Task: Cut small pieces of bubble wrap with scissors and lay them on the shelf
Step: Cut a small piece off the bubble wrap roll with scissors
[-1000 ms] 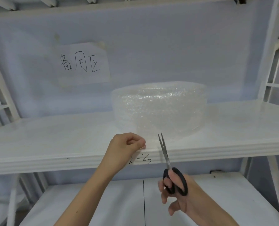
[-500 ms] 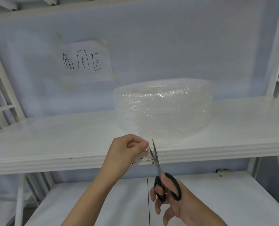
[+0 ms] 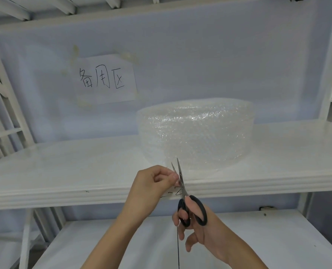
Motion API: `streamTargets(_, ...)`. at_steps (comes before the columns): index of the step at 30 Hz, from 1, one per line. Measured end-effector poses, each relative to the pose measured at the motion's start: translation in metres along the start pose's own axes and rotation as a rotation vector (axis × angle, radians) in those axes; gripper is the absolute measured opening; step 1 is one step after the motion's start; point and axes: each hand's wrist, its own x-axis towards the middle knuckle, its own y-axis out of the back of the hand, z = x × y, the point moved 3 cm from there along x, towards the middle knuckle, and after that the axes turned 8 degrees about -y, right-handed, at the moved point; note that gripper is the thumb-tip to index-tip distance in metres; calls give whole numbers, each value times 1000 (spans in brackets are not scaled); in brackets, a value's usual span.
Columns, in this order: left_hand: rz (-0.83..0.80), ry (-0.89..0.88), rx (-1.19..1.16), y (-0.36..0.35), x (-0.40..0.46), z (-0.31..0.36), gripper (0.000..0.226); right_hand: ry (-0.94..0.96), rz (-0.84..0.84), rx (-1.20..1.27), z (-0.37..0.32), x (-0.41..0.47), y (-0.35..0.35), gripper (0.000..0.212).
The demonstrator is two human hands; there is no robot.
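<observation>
A big roll of clear bubble wrap [image 3: 196,131] stands on the white shelf [image 3: 64,171]. My left hand [image 3: 151,183] pinches the loose end of the wrap near the shelf's front edge; the film itself is hard to make out. My right hand [image 3: 198,228] holds black-handled scissors [image 3: 182,193], thumb and fingers through the loops. The blades point up, slightly apart, right beside my left fingertips at the pinched wrap.
A paper sign [image 3: 105,78] with handwritten characters is taped to the back wall. A small label [image 3: 173,193] sticks to the shelf's front edge behind the scissors. A lower shelf [image 3: 258,239] lies beneath my hands. White frame posts [image 3: 8,105] stand at both sides.
My right hand brought the scissors left and up to my left fingertips. The blades now sit at the pinched wrap. My left hand barely moved.
</observation>
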Motion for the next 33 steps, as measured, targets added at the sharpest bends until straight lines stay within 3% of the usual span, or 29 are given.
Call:
streamTargets(14, -34, -14, 3, 0, 2, -4, 6, 77, 87, -43, -5, -4, -3, 35)
streamTargets(33, -145, 1, 14, 2, 0, -4, 10, 148, 92, -152, -20, -1, -2, 40)
